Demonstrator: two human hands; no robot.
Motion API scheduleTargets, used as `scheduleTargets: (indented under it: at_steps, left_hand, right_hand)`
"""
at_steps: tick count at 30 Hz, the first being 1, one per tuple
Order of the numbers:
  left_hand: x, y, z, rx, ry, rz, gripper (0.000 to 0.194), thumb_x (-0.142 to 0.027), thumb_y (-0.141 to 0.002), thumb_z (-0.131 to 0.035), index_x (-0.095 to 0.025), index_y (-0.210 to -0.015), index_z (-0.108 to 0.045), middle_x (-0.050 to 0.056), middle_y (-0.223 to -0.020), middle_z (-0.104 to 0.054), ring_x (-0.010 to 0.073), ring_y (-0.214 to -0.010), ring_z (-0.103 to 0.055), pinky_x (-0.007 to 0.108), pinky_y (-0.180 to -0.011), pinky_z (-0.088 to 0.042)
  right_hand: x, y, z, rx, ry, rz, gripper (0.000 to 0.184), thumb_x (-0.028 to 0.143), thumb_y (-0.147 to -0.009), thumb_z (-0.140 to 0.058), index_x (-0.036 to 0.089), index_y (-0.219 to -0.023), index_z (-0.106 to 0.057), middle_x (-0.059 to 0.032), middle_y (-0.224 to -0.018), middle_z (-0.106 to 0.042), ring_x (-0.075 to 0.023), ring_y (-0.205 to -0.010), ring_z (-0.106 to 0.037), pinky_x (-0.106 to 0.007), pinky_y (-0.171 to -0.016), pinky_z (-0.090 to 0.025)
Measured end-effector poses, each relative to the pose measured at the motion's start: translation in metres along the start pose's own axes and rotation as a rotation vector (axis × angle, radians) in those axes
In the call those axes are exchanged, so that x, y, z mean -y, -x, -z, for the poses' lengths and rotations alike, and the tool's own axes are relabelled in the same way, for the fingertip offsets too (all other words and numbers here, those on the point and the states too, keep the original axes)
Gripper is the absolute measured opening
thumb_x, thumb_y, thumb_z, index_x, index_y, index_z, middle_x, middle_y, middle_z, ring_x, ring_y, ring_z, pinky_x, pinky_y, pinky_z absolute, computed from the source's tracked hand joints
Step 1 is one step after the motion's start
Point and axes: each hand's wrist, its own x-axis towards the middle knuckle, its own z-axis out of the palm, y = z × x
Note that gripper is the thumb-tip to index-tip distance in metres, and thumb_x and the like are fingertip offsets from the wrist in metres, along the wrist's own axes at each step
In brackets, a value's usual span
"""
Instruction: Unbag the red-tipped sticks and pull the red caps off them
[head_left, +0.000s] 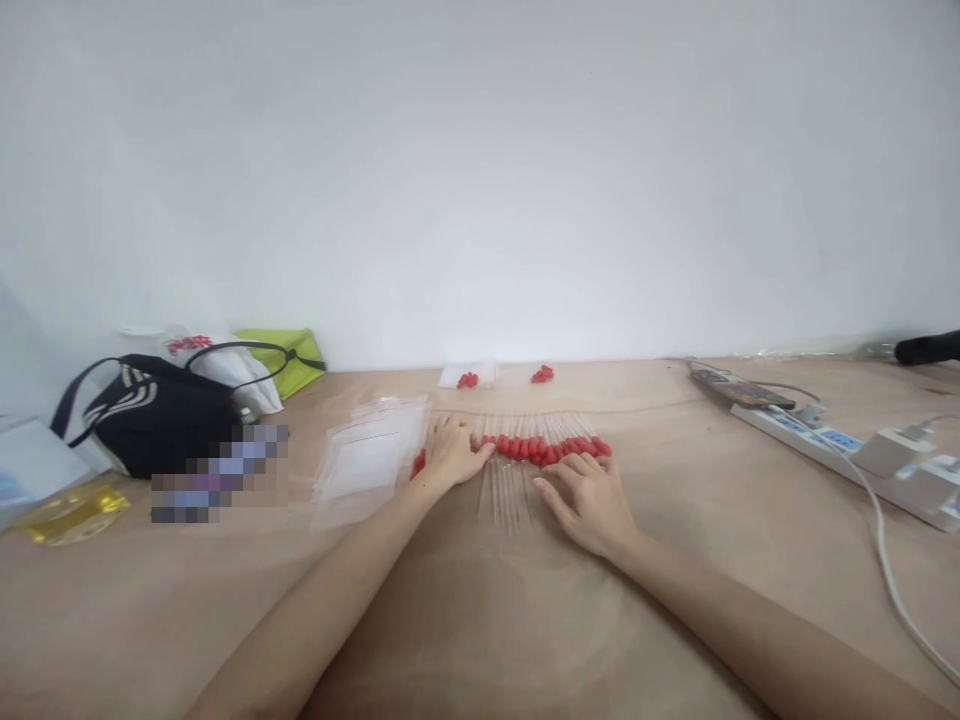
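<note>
The red-bulbed pipettes [532, 450] lie side by side, stems pointing both ways; at the row's left end, the left hand [450, 452] is loosely wide; at its right part, the right hand [592, 505] bends over bulbs, its grip hidden, so I cannot tell; uneven pressure could roll bulbs askew and cross stems; leftward drift could skew the clear plastic bags [375, 450] left of the row.

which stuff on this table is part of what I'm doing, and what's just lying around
Seemingly in use:
red-tipped clear sticks, by your left hand and right hand
clear bags, probably
red clusters at the back, probably

Apparently just lying about:
black bag
green bag
yellow packet
phone
power strip
</note>
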Motion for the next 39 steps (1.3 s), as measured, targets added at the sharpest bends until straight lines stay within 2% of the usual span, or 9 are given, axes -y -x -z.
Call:
scheduleTargets:
  at_steps: [5, 9, 13, 17, 21, 25, 28, 33, 39]
  left_hand:
    - [0.003, 0.015, 0.019, -0.122, 0.037, 0.023, 0.021, -0.035, -0.071, -0.056, -0.018, -0.059, -0.061, 0.007, -0.082, -0.055, 0.0247, -0.088, -0.047, 0.038, -0.077, -0.036]
    - [0.009, 0.043, 0.035, -0.184, 0.13, -0.207, 0.011, -0.029, -0.072, -0.056, -0.019, -0.07, -0.06, 0.004, -0.08, -0.054, 0.0192, -0.082, -0.048, 0.033, -0.074, -0.037]
    - [0.005, 0.07, 0.031, -0.157, 0.206, -0.384, 0.006, -0.024, -0.074, -0.054, -0.019, -0.074, -0.058, 0.002, -0.083, -0.057, 0.0173, -0.082, -0.05, 0.033, -0.076, -0.036]
    - [-0.002, 0.082, 0.02, -0.16, 0.253, -0.485, 0.007, -0.026, -0.075, -0.055, -0.019, -0.075, -0.057, 0.002, -0.081, -0.059, 0.017, -0.08, -0.051, 0.033, -0.075, -0.036]
    - [-0.004, 0.082, 0.017, -0.193, 0.257, -0.513, 0.007, -0.027, -0.076, -0.055, -0.02, -0.075, -0.057, 0.002, -0.079, -0.06, 0.0164, -0.078, -0.052, 0.033, -0.075, -0.035]
    - [-0.004, 0.081, 0.017, -0.198, 0.267, -0.535, 0.013, -0.029, -0.077, -0.055, -0.02, -0.084, -0.058, 0.003, -0.085, -0.062, 0.0171, -0.083, -0.051, 0.033, -0.077, -0.034]
    - [-0.005, 0.081, 0.015, -0.201, 0.272, -0.586, 0.023, -0.034, -0.077, -0.055, -0.02, -0.096, -0.057, 0.003, -0.092, -0.063, 0.0178, -0.088, -0.05, 0.033, -0.08, -0.033]
    - [-0.007, 0.08, 0.015, -0.212, 0.273, -0.659, 0.014, -0.031, -0.081, -0.052, -0.021, -0.076, -0.061, -0.001, -0.077, -0.066, 0.0154, -0.078, -0.051, 0.034, -0.077, -0.031]
    - [-0.007, 0.084, 0.017, -0.206, 0.25, -0.708, 0.013, -0.024, -0.081, -0.052, -0.021, -0.072, -0.06, -0.003, -0.072, -0.065, 0.0147, -0.074, -0.049, 0.036, -0.078, -0.029]
  right_hand:
    - [-0.019, 0.006, 0.001, -0.059, -0.037, 0.012, 0.021, 0.031, -0.082, -0.043, 0.022, -0.085, -0.062, -0.0041, -0.082, -0.059, -0.0178, -0.081, -0.052, -0.037, -0.078, -0.03]
    - [-0.023, 0.006, -0.001, -0.145, -0.079, 0.089, 0.032, 0.034, -0.08, -0.046, 0.019, -0.106, -0.055, -0.0098, -0.1, -0.054, -0.0208, -0.095, -0.048, -0.037, -0.079, -0.035]
    - [-0.015, 0.006, 0.005, -0.09, -0.013, 0.258, 0.047, 0.043, -0.078, -0.05, 0.02, -0.119, -0.046, -0.0106, -0.111, -0.051, -0.023, -0.101, -0.045, -0.04, -0.083, -0.033]
    - [-0.007, 0.008, 0.006, -0.009, -0.037, 0.339, 0.032, 0.041, -0.08, -0.049, 0.025, -0.106, -0.056, -0.0041, -0.092, -0.06, -0.0191, -0.092, -0.048, -0.041, -0.087, -0.026]
    - [-0.005, 0.007, 0.001, 0.027, -0.087, 0.351, 0.019, 0.034, -0.083, -0.047, 0.026, -0.092, -0.062, 0.0, -0.069, -0.059, -0.0151, -0.079, -0.048, -0.041, -0.087, -0.022]
    - [-0.004, 0.007, 0.0, 0.027, -0.133, 0.339, 0.021, 0.03, -0.084, -0.044, 0.024, -0.079, -0.063, 0.0008, -0.063, -0.056, -0.0137, -0.073, -0.046, -0.04, -0.086, -0.021]
    - [0.0, 0.007, 0.002, 0.009, -0.159, 0.34, 0.02, 0.027, -0.084, -0.044, 0.023, -0.079, -0.063, 0.0011, -0.062, -0.056, -0.0131, -0.072, -0.045, -0.039, -0.085, -0.022]
    - [0.005, 0.01, 0.005, -0.016, -0.176, 0.388, 0.019, 0.026, -0.082, -0.046, 0.022, -0.075, -0.062, 0.0027, -0.055, -0.054, -0.0119, -0.066, -0.042, -0.039, -0.084, -0.022]
    - [0.002, 0.014, 0.006, -0.034, -0.156, 0.423, 0.019, 0.025, -0.081, -0.047, 0.021, -0.069, -0.061, 0.0028, -0.05, -0.05, -0.0121, -0.065, -0.039, -0.039, -0.083, -0.023]
